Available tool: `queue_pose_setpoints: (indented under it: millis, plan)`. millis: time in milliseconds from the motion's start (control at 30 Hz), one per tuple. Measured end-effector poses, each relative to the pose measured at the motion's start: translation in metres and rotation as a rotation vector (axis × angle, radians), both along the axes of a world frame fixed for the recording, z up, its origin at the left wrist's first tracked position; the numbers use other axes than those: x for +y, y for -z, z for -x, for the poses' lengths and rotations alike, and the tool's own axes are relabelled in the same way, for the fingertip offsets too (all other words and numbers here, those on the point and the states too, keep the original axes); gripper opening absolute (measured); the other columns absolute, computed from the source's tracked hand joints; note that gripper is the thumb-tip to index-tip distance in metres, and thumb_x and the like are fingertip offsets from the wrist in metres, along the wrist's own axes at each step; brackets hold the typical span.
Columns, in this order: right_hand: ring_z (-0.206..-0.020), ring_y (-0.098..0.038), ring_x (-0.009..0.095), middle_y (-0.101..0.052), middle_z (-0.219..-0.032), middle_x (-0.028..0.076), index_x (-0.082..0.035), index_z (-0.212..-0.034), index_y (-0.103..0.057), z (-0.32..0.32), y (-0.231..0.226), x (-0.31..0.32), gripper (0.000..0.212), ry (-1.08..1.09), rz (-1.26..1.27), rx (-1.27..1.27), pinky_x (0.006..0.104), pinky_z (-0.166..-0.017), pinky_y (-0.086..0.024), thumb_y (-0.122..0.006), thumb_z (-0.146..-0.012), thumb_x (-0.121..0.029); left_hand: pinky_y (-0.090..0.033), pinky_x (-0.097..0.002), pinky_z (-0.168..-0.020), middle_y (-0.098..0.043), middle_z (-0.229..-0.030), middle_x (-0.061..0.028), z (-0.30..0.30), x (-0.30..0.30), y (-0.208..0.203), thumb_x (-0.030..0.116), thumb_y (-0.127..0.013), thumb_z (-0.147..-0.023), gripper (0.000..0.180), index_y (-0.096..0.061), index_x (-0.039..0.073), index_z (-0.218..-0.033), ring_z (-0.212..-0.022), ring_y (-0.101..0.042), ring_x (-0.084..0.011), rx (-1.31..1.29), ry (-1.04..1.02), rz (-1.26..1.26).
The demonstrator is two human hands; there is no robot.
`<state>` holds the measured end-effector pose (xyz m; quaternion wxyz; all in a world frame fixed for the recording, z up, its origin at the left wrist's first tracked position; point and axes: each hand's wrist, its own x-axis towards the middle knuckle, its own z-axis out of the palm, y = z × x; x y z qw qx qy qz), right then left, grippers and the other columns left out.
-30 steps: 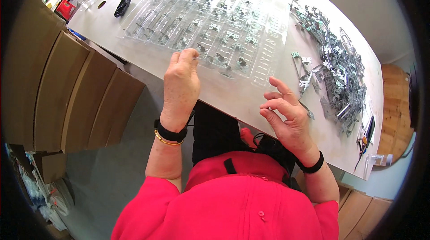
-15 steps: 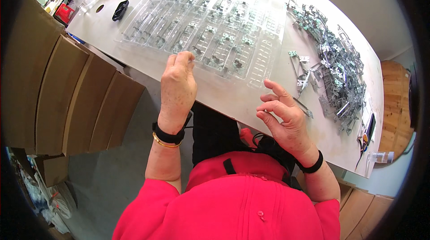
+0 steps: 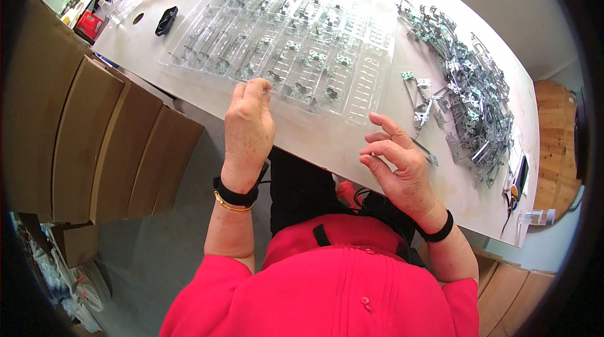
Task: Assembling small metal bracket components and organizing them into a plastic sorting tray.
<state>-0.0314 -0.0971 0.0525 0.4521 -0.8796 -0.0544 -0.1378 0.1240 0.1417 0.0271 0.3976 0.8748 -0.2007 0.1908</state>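
Note:
A clear plastic tray with long compartments lies on the table, and many compartments hold thin metal bracket-like parts. At the tray's near edge, my left hand is closed, with thumb and fingertips pinched together. Whatever it pinches is too small to make out. My right hand hovers over the table's near edge, right of the tray. Its thumb meets a finger around a tiny pale spot that I cannot identify, while the upper fingers are spread. A few loose metal parts lie just beyond it.
A long heap of metal parts covers the table's right side. Pliers and a clear plastic bottle lie at the right edge. A black plastic holder sits at the far left. Cardboard boxes stand left of the table.
Very little differs. The view has shifted slightly, and both hands keep nearly the same pose and place.

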Motion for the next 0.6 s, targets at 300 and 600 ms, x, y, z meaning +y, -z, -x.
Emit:
queue_pose_setpoints:
  millis: [300, 600]
  plan:
    - [-0.110, -0.075, 0.026, -0.062, -0.148, 0.019, -0.002, -0.100, -0.074, 0.0010, 0.0009, 0.0009, 0.012, -0.004, -0.007, 0.007, 0.0369, -0.093, -0.061, -0.082, -0.091, 0.000, -0.056, -0.0474, -0.082, -0.068, -0.105, -0.0194, -0.0011, 0.0002, 0.0011, -0.003, -0.065, -0.100, 0.016, -0.067, 0.003, -0.115, -0.097, -0.070, -0.0426, 0.002, 0.014, -0.002]
    - [-0.109, -0.075, 0.027, -0.064, -0.140, 0.018, -0.001, -0.100, -0.074, 0.0001, -0.0043, 0.0061, 0.011, -0.008, 0.027, 0.004, 0.0370, -0.092, -0.061, -0.081, -0.092, -0.001, -0.055, -0.0440, -0.081, -0.069, -0.104, -0.0191, -0.0015, 0.0010, 0.0016, 0.002, -0.064, -0.104, 0.011, -0.067, 0.001, -0.114, -0.092, -0.070, -0.0378, -0.017, 0.011, -0.001]
